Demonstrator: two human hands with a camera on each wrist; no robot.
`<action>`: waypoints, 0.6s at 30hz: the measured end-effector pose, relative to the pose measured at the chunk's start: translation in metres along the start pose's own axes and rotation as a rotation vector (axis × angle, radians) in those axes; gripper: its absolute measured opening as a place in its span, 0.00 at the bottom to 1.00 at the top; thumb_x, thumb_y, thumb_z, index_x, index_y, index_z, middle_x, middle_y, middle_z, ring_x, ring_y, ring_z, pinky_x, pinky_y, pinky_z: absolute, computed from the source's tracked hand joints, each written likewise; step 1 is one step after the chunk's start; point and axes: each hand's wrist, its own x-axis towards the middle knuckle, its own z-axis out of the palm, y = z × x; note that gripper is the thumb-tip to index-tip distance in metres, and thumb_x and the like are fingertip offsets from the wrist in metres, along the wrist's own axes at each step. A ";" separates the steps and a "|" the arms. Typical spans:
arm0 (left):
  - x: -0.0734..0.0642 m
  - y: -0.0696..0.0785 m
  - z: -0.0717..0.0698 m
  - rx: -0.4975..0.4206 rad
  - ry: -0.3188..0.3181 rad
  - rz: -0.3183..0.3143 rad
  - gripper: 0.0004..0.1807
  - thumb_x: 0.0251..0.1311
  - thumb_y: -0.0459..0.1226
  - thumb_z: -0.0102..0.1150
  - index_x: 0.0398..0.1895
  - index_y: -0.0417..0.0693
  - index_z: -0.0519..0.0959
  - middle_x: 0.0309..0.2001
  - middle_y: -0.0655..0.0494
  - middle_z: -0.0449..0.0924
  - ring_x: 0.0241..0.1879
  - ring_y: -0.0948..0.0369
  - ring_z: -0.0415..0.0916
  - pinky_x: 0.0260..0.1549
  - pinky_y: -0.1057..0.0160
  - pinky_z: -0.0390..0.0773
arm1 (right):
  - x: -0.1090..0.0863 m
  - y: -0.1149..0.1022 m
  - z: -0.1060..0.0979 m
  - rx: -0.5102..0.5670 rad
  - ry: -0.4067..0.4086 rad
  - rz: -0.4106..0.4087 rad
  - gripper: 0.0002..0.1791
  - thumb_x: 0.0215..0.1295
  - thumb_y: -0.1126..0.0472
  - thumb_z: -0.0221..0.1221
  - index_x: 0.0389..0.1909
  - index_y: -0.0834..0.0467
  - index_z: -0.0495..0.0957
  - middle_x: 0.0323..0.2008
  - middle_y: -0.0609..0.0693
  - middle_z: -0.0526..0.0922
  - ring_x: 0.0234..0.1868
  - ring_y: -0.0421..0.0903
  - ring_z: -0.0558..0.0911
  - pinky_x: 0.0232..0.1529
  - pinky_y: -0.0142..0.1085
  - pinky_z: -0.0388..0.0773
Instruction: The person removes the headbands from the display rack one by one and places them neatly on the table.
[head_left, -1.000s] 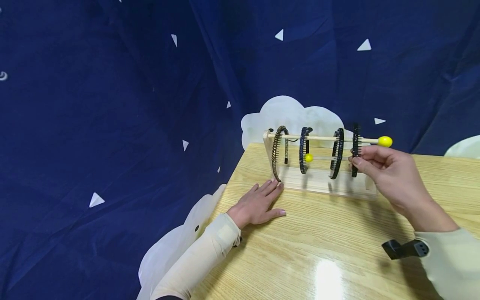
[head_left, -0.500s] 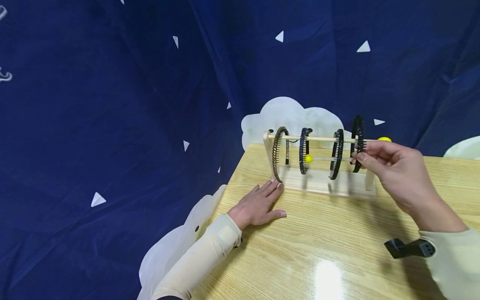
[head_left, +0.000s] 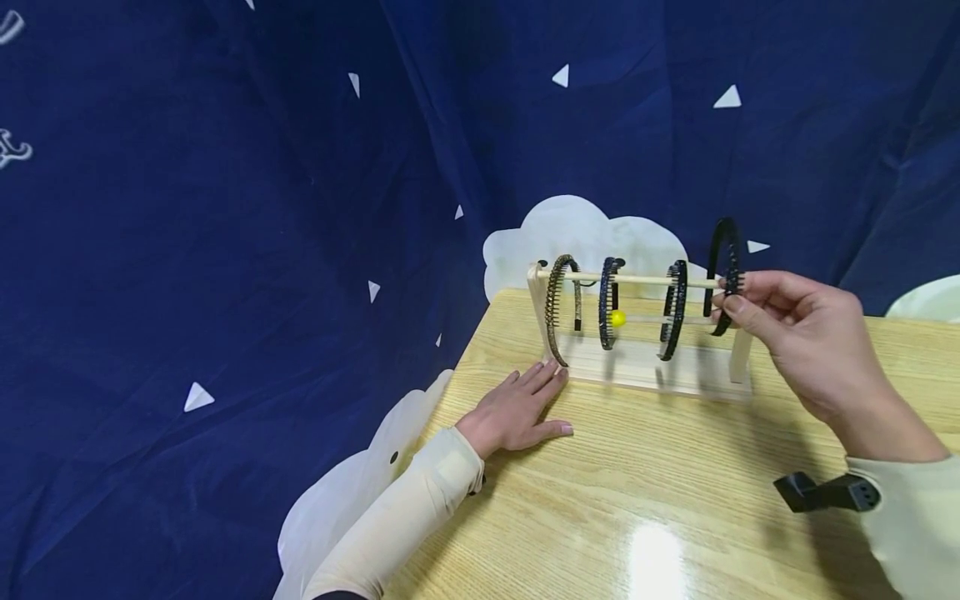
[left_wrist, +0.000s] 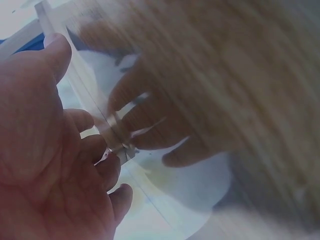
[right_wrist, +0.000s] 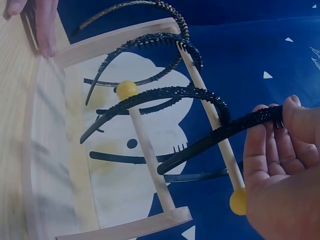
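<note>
My right hand [head_left: 821, 350] pinches the front side of a black toothed headband [right_wrist: 220, 135] between thumb and fingers. This headband stands raised at the right end of a wooden rack [head_left: 652, 371], its two legs on either side of the upper rod [head_left: 645, 279]. On the same rod hang a bronze headband [head_left: 552, 308], a dark blue one [head_left: 604, 308] and another black headband [head_left: 678, 308]. My left hand [head_left: 517, 410] lies flat on the table, fingertips at the rack's left base corner. In the left wrist view its fingers are mirrored in the glossy tabletop.
A yellow ball [right_wrist: 238, 201] caps the upper rod near my right fingers. Another yellow ball [head_left: 617, 318] tips the lower rod, which points left. The wooden table [head_left: 600, 500] meets a dark blue curtain [head_left: 300, 208] with white clouds and triangles.
My right hand has moved right, raising the black headband from its hanging position and shifting it toward the rod's right end. The left hand and the other headbands stay put.
</note>
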 end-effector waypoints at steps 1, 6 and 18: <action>0.000 0.000 0.000 0.001 -0.001 0.000 0.46 0.57 0.69 0.24 0.73 0.55 0.40 0.72 0.57 0.32 0.69 0.56 0.38 0.63 0.51 0.49 | 0.001 -0.001 0.000 0.005 0.002 -0.005 0.10 0.54 0.74 0.61 0.38 0.72 0.76 0.31 0.51 0.82 0.31 0.39 0.82 0.34 0.24 0.76; 0.001 0.000 -0.001 0.000 -0.002 0.000 0.46 0.57 0.69 0.27 0.73 0.54 0.41 0.72 0.57 0.33 0.69 0.56 0.38 0.63 0.51 0.50 | 0.003 -0.005 0.000 -0.013 -0.004 -0.015 0.10 0.55 0.74 0.59 0.39 0.73 0.75 0.34 0.52 0.82 0.35 0.39 0.82 0.37 0.25 0.76; 0.000 0.000 -0.002 -0.004 -0.003 0.003 0.45 0.58 0.69 0.26 0.73 0.55 0.41 0.72 0.57 0.33 0.69 0.56 0.39 0.63 0.51 0.50 | 0.006 -0.020 0.003 0.066 -0.014 -0.056 0.11 0.55 0.74 0.59 0.38 0.75 0.73 0.36 0.55 0.82 0.37 0.43 0.83 0.39 0.27 0.76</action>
